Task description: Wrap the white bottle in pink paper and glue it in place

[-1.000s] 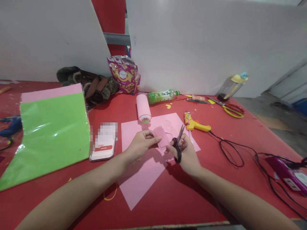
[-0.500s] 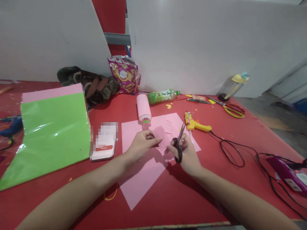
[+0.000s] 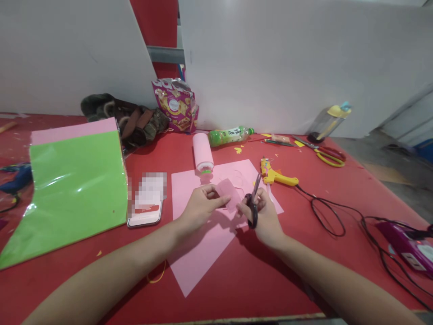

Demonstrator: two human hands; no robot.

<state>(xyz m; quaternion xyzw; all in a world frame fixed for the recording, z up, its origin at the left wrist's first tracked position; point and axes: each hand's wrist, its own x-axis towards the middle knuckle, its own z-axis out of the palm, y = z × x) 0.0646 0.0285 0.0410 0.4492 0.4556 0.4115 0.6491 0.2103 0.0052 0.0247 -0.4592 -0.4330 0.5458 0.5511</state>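
Note:
My left hand [image 3: 200, 205] pinches a small pink paper piece [image 3: 230, 191] and holds it above a large pink sheet [image 3: 203, 253] lying on the red table [image 3: 270, 280]. My right hand [image 3: 264, 214] grips black-handled scissors [image 3: 253, 203], blades pointing up and away, right beside the small piece. A bottle wrapped in pink paper [image 3: 202, 152] lies just beyond the sheet.
A phone [image 3: 148, 203] and green and pink sheets [image 3: 72, 185] lie left. A yellow glue gun [image 3: 277, 177] with a black cord [image 3: 334, 216] runs to a purple power strip [image 3: 407, 243] at right. A green bottle [image 3: 230, 135], snack bag [image 3: 175, 104], dark bag [image 3: 125, 118] and yellow scissors [image 3: 326, 154] lie at the back.
The small pink piece has turned slightly in my left fingers and the scissors have shifted a little toward it. Both hands stay over the pink sheet.

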